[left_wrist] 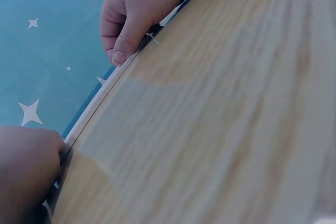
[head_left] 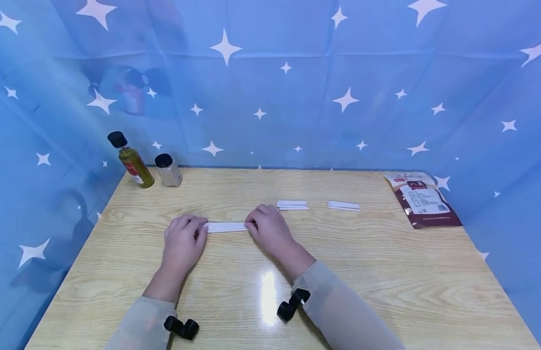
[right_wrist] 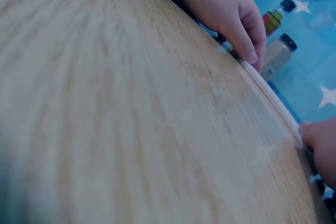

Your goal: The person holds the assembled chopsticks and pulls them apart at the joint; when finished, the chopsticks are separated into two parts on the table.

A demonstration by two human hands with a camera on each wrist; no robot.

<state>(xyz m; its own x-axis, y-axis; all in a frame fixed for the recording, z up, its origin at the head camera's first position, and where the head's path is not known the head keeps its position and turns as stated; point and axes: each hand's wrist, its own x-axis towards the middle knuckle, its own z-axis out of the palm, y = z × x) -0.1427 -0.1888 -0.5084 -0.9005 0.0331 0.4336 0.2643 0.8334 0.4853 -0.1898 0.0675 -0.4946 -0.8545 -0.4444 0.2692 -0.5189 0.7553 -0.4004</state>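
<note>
A row of thin white sticks (head_left: 226,227) lies flat on the wooden table, side by side, between the two hands. My left hand (head_left: 184,241) holds their left end between thumb and fingers. At the right end, my right hand (head_left: 269,229) pinches them with thumb and curled fingers. From the left wrist, the white sticks (left_wrist: 90,109) look like one narrow band low on the tabletop, with the right hand (left_wrist: 144,11) at its far end. The right wrist view shows the left hand (right_wrist: 226,17) with its thumb tip against the other end. The fingertips partly hide both ends.
Two short bundles of white sticks, one nearer (head_left: 292,205) and one farther right (head_left: 343,205), lie behind the right hand. An oil bottle (head_left: 135,165) and a black-capped jar (head_left: 169,171) stand at the back left. A maroon-and-white packet (head_left: 423,200) lies at the back right.
</note>
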